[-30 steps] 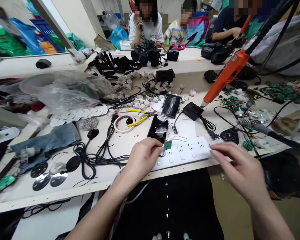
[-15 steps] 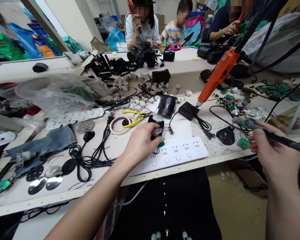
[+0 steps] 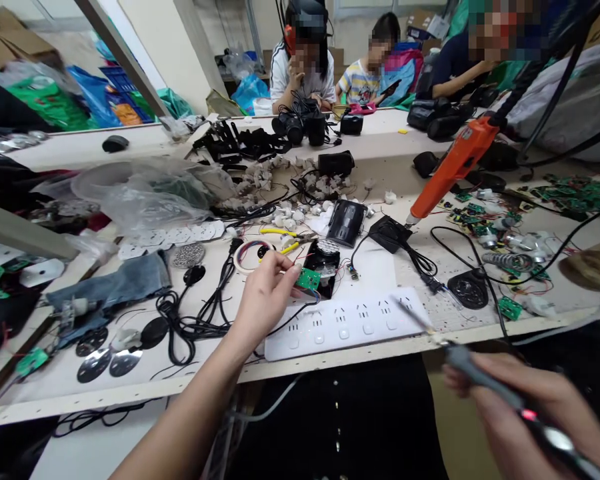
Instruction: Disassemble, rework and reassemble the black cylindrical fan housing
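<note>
My left hand [image 3: 269, 290] pinches a small green circuit board [image 3: 309, 279] by its left edge. The board is held over an open black housing [image 3: 326, 257], and thin wires run from it. Behind a white power strip [image 3: 347, 327], a black cover [image 3: 346, 223] lies beyond the housing. At the lower right my right hand [image 3: 535, 407], blurred by motion, is closed round a soldering iron [image 3: 487, 379] with a small red light, its tip pointing left toward the strip's right end.
An orange electric screwdriver [image 3: 453, 167] hangs at the right, above a black box [image 3: 390, 233]. Yellow-handled pliers [image 3: 285, 233] and a tape roll [image 3: 245, 259] lie left of the housing. Cables, an iron stand coil [image 3: 507, 261] and circuit boards surround the work. People sit opposite.
The soldering iron has left the spring coil at the right and moved down and left in my right hand. My left hand has shifted left, and the green board is now lifted and tilted into view.
</note>
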`<state>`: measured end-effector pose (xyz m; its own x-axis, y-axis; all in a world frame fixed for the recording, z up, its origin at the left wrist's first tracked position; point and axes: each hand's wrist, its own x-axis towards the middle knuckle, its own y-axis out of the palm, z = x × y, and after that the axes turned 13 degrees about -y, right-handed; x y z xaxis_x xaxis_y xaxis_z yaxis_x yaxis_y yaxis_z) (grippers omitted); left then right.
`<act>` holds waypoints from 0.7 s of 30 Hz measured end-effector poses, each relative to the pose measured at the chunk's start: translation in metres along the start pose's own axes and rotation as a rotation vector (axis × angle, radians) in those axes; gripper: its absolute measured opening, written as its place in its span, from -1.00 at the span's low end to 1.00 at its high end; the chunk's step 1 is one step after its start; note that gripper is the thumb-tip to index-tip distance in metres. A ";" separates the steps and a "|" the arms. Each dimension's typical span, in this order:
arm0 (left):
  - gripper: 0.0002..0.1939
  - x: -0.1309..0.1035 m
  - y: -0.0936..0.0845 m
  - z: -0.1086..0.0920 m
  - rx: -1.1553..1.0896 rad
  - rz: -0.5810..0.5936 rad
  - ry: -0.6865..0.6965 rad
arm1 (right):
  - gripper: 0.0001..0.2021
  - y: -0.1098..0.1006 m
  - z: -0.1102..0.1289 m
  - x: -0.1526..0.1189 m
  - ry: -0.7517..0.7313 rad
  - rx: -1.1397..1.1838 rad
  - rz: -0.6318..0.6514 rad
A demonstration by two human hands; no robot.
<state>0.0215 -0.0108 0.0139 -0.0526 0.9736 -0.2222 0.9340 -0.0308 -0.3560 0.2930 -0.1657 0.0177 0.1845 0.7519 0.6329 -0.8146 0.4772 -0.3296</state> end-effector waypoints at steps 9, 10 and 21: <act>-0.65 -0.009 -0.010 0.009 -0.408 0.106 -0.126 | -0.80 0.071 0.013 0.034 -0.213 0.249 0.348; -0.65 -0.010 -0.011 0.007 -0.415 0.107 -0.124 | -0.80 0.073 0.012 0.035 -0.217 0.247 0.358; -0.62 -0.013 0.000 -0.005 -0.485 0.243 -0.187 | -0.84 0.065 0.010 0.037 -0.189 0.164 0.257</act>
<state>0.0237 -0.0222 0.0211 0.1636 0.8936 -0.4180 0.9800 -0.0985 0.1730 0.2414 -0.1120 0.0268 -0.1306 0.7334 0.6672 -0.9016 0.1920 -0.3876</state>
